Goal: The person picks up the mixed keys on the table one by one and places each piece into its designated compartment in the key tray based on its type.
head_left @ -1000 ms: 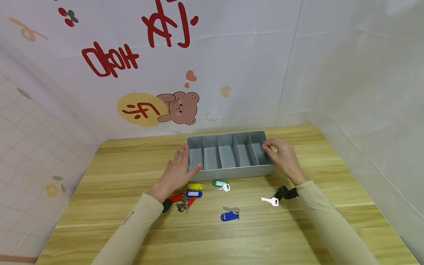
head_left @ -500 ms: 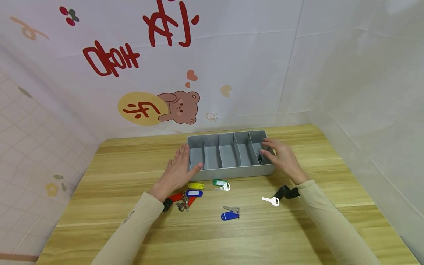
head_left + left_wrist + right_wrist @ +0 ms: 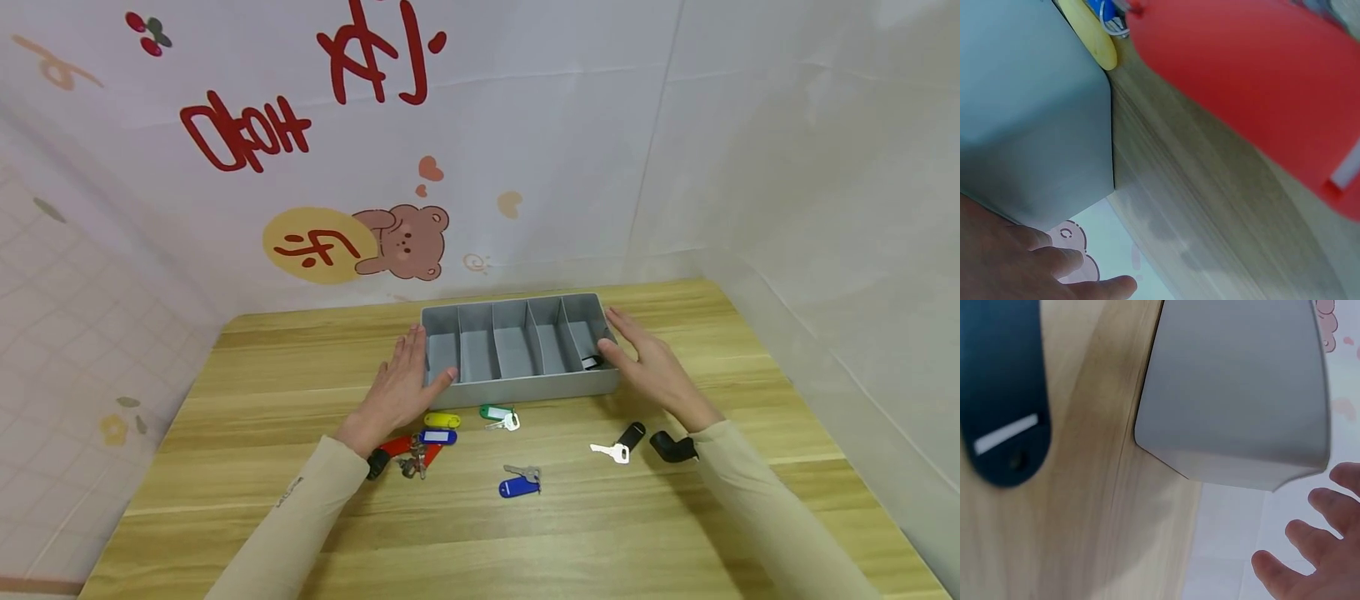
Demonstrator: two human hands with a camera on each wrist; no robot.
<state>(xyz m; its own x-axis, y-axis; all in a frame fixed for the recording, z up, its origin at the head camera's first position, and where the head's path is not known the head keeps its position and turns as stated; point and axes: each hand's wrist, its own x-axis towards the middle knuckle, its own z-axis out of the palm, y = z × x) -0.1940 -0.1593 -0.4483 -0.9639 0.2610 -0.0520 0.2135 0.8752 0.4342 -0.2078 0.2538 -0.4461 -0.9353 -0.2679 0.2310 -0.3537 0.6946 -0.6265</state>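
Note:
A grey box (image 3: 525, 390) with several compartments stands at the back of the table. My left hand (image 3: 396, 387) lies along its left end, fingers straight and thumb over the front corner. At the other end, my right hand (image 3: 654, 367) has its fingers extended beside the wall, with the thumb over the rim. It holds nothing. A dark tag with a pale label (image 3: 592, 362) lies in the rightmost compartment, partly hidden by that thumb. Under the right forearm, a black key tag (image 3: 632, 435) lies with a silver key (image 3: 611, 452).
Before the box lie a green tag (image 3: 495, 412) with a key, a yellow tag (image 3: 442, 421), a blue tag (image 3: 438, 437) and a red tag (image 3: 1247, 81) near the left wrist. Another blue tag (image 3: 519, 487) with a key lies nearer. A patterned wall (image 3: 570, 167) rises behind.
My right hand has let go of the dark tag in the rightmost compartment, spread its fingers and shifted right to the box's end. My left hand keeps its place.

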